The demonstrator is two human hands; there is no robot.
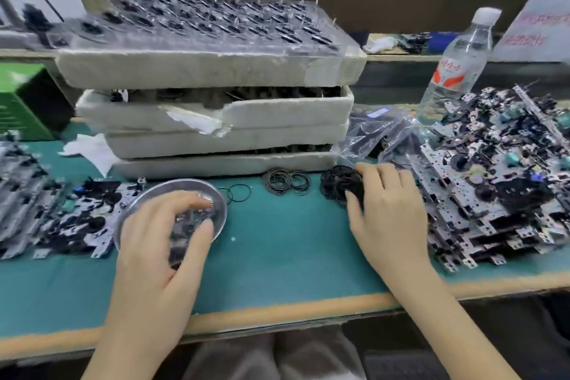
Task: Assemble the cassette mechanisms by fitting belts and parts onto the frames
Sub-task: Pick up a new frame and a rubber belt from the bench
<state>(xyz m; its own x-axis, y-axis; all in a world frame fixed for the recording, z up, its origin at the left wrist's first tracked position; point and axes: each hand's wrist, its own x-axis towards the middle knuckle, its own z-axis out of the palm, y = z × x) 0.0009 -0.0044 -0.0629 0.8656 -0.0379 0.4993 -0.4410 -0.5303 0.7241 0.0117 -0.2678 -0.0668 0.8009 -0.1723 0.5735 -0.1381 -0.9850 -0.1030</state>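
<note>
My left hand point(160, 234) hovers over a round metal dish point(182, 188) holding small dark parts; its fingers are curled down into the dish, and whether they grip a part is hidden by blur. My right hand point(388, 213) rests on a heap of black rubber belts point(336, 183), fingers bent into the heap and thumb at its near side. More belts point(287, 182) lie loose on the green mat point(283, 250), and a single one point(239, 193) lies beside the dish. Cassette frames are piled at the right point(499, 194) and stacked at the left point(71, 219).
A stack of white foam trays point(212, 120) with pins and black wheels stands behind the dish. A water bottle point(456, 68) and clear plastic bags point(370, 133) sit at the back right. A green box point(21, 99) is at far left, crumpled tissue point(92, 151) beside it.
</note>
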